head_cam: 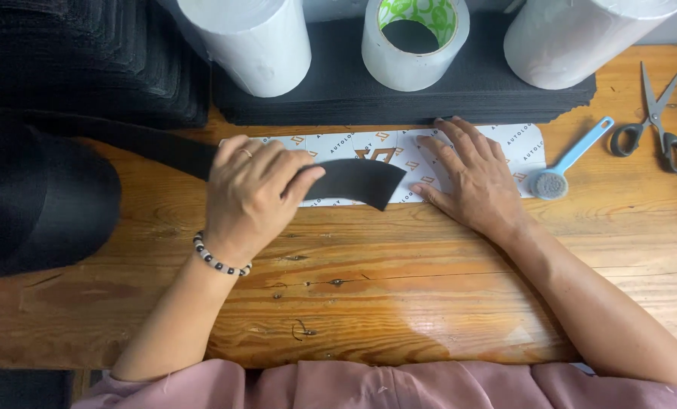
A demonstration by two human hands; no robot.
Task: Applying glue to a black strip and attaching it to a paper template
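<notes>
Head view, black strip: a curved band of black fabric point(353, 182) lies across the printed white strip point(459, 148), its cut end pointing right and slightly down, its other end running up-left under the left hand and off toward the dark pile.
Long axis: both strips run left to right along the desk point(399, 295); the black one sags in a shallow arc over the white one.
Nearer hand: the left hand point(251, 197) is on the black strip itself; the right hand is just beside its free end, not touching it as far as I can tell.
Left hand: fingers curled over the strip, thumb closing against it, a pinching hold near its middle.
Right hand point(471, 178): flat and spread, palm down, pressing the white strip to the desk.
White strip: flat, just in front of a stack of black sheets point(338, 91).
Further out: tape roll point(414, 38) and two white rolls point(251, 42) on the stack; a blue-handled brush point(569, 163) just right of the white strip; scissors point(656, 125) well apart at far right; a black cap point(39, 201) at left.
</notes>
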